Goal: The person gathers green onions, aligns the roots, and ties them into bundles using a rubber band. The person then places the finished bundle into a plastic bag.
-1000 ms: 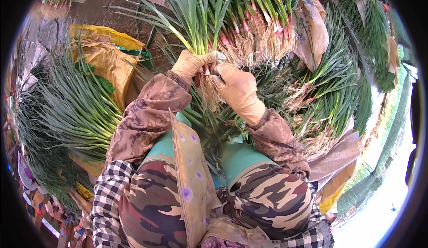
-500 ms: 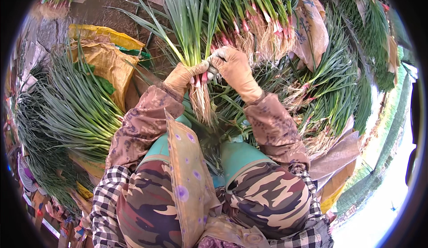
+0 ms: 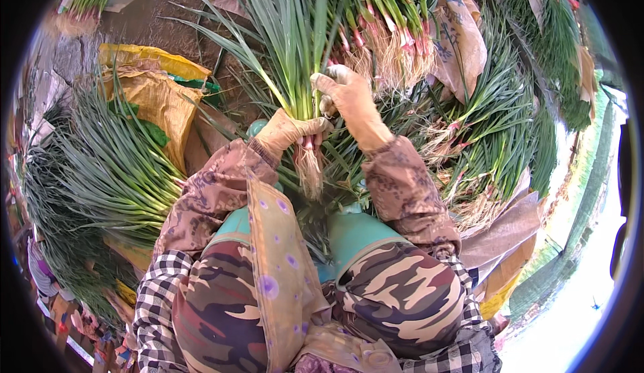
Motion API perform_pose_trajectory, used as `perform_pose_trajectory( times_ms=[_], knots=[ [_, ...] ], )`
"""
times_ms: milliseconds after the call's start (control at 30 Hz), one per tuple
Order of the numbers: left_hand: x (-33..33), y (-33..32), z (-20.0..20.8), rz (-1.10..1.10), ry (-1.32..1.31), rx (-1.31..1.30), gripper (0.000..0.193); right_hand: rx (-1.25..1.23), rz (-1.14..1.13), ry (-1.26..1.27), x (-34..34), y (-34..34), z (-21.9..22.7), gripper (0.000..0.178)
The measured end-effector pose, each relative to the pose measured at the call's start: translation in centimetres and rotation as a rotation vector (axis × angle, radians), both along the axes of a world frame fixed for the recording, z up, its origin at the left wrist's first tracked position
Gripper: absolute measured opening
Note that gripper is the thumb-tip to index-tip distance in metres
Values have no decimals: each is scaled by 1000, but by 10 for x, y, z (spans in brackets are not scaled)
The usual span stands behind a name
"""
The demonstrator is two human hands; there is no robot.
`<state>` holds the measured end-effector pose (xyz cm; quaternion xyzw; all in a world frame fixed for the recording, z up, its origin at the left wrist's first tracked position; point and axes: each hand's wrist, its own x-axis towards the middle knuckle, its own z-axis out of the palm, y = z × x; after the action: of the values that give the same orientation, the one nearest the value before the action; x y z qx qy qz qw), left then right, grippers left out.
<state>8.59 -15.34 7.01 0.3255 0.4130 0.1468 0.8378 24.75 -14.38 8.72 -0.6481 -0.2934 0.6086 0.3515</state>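
Brown ground (image 3: 151,21) lies beyond, a leafy onion heap (image 3: 117,165) fills the left, and at centre there's a green-onion bundle (image 3: 288,51), right grip (image 3: 350,101) curled at its edge, hold unclear, left grip (image 3: 288,131) clasped round it above the roots (image 3: 308,172).

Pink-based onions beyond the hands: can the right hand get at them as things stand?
Probably yes: the right hand is close to the pink-based onions, with no solid barrier visible between, though it appears to be touching the leafy bunch gripped by the left hand.
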Motion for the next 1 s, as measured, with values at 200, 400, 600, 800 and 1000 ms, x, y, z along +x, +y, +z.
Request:
perform_pose_trajectory(
  times_ms=[200, 400, 600, 800, 1000],
  knots=[
    [0, 4, 6, 128, -29, -24, 18, -97, -283, 321, -10, -12, -13, 10],
    [-7, 30, 36, 181, 13, 150, 19, -320, 889, -719, -12, -45, -40, 24],
    [0, 74, 41, 366, -216, 37, 41, 338, 88, -766, 78, -31, -1, 24],
    [33, 71, 15, 291, -363, -280, 57, 178, 85, -1205, 121, 28, 0, 19],
    [27, 62, -3, 313, -165, -186, 36, 334, 88, -852, 55, -8, 4, 9]
  ],
)
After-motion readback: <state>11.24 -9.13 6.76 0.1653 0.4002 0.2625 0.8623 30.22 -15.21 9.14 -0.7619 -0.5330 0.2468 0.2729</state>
